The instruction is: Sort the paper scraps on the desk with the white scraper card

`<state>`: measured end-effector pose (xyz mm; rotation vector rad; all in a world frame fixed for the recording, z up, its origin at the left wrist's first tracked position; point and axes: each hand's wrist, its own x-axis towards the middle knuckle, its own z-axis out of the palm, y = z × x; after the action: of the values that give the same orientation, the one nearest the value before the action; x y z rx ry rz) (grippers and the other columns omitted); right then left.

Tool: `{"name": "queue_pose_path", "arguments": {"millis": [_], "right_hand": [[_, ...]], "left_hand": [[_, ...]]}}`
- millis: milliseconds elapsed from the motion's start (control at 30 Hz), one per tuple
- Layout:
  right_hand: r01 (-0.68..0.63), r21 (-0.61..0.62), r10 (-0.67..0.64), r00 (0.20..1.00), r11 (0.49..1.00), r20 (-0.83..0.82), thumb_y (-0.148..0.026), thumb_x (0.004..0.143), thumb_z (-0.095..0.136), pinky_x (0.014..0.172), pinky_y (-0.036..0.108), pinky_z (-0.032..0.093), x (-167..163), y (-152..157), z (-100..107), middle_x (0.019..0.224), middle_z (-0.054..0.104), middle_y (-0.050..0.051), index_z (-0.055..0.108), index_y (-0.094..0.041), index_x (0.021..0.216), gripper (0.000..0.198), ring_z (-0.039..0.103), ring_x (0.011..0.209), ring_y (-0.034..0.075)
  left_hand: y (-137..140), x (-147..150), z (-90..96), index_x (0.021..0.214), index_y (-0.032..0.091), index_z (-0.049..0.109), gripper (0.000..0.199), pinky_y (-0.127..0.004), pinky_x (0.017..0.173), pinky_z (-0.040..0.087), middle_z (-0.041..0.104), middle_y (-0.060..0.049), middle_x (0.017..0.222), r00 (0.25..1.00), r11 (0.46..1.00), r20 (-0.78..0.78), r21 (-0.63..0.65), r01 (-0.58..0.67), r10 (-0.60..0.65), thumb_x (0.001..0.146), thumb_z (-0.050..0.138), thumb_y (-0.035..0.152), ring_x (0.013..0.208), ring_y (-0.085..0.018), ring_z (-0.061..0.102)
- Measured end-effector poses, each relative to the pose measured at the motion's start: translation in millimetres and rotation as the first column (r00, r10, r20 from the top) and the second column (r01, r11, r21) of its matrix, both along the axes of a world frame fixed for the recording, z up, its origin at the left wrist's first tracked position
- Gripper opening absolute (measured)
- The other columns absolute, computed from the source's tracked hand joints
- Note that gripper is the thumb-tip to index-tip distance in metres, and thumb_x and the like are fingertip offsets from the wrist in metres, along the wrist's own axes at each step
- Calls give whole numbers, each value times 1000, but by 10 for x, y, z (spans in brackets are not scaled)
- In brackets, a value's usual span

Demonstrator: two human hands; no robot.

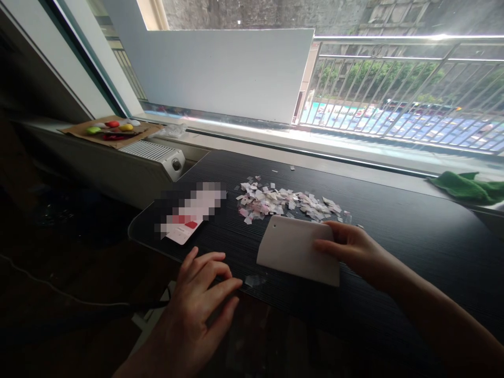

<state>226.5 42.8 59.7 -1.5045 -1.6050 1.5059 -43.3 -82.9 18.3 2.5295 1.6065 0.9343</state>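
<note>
My right hand point(346, 244) pinches the right edge of a pale card point(297, 249) with a small hole near its top left corner. The card is held tilted over the dark table, just in front of a heap of small paper scraps point(275, 202), and covers part of its near side. My left hand point(208, 294) hovers at the table's near edge with its fingers apart and nothing in them. Close to its fingertips lies a small clear scrap point(255, 281).
A phone-like slab point(183, 232), partly pixelated, lies on the table's left side. Behind it, a cardboard sheet point(74, 128) with colourful rounded pieces rests on a ledge by a white vented box point(157, 155). A green cloth point(468, 188) lies on the windowsill at right.
</note>
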Motion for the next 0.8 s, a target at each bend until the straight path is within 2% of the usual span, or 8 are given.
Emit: {"name": "queue_pose_path", "arguments": {"millis": [367,567,667,800], "right_hand": [[-108,-107,107,994,988,-15,-35,70,71,59,25,47,-41,-109,-9,76,68,2,63,-15,81,24,63,69,17],[-145,-113,138,988,983,-69,-31,71,70,57,23,45,-72,-163,-10,76,67,1,64,-15,81,19,62,69,16],[-154,-57,152,988,986,-37,-33,74,67,56,23,46,-82,-252,35,76,65,1,62,-16,81,18,61,69,16],[-208,158,183,970,965,158,-32,80,61,51,21,45,-44,-502,132,67,62,-1,64,-19,84,14,58,61,14]], "left_hand": [[-1,37,-16,103,27,66,27,-49,113,25,60,-1,96,1000,1000,-21,-22,9,-9,85,54,9,114,-21,52],[-16,36,2,100,26,66,26,-48,113,26,60,-1,96,1000,999,-21,-32,3,-3,84,54,10,113,-21,53],[-29,7,3,100,26,66,25,-49,113,26,61,-1,96,1000,1000,-7,-25,-2,2,84,55,10,114,-22,53],[-24,-46,-24,100,25,66,24,-48,113,28,62,-1,95,999,999,28,29,-22,21,82,56,11,113,-22,54]]}}
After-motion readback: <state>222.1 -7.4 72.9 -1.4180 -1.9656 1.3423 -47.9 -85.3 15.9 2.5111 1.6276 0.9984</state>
